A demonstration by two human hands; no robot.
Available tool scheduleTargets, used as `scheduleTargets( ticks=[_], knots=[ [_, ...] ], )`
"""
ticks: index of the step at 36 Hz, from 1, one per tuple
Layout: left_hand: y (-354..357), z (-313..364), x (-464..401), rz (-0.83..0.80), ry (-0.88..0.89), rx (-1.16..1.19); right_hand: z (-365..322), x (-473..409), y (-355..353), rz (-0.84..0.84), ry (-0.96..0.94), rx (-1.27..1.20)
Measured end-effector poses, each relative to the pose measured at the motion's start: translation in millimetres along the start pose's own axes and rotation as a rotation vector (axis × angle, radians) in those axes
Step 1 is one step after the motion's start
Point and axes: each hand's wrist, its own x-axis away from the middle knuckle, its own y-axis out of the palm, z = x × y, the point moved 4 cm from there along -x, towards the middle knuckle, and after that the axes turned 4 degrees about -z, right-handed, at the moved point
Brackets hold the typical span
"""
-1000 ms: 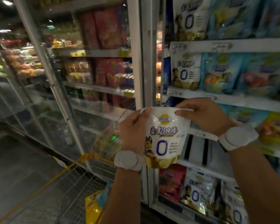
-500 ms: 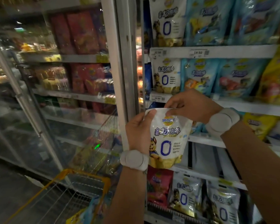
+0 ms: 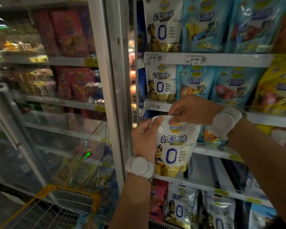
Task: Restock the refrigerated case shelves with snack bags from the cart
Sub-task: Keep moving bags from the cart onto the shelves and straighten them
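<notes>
A white snack bag [image 3: 175,146] with a cartoon dog and a big blue "0" hangs upright in front of the open refrigerated case. My left hand [image 3: 144,139] grips its left edge, thumb on the front near the top corner. My right hand [image 3: 191,109] pinches the bag's top edge from above. Both wrists wear white bands. Behind the bag, a shelf [image 3: 210,152] of the case has a gap on its left part. Matching white bags [image 3: 161,81] stand one shelf up. The yellow-rimmed wire cart [image 3: 69,205] sits at the lower left.
The case's metal door frame [image 3: 109,96] runs vertically just left of my hands. A closed glass door [image 3: 56,96] to the left shows red bags. Blue bags [image 3: 196,81] and yellow bags [image 3: 277,90] fill the shelves to the right. More white bags [image 3: 180,207] stand on the bottom shelf.
The view has swung right and moved nearer to the case. Both hands keep hold of the white bag, now closer to the shelves; my right hand sits over its top edge.
</notes>
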Motion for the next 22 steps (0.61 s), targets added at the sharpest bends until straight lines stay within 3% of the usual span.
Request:
scheduleTargets(
  ticks=[10, 22],
  knots=[
    [19, -10, -20, -0.053, -0.024, 0.034, 29, -12, -14, -0.035, 0.081, 0.065],
    [29, -24, -47, -0.071, -0.013, -0.127, 49, -34, -19, -0.028, 0.115, 0.203]
  ],
)
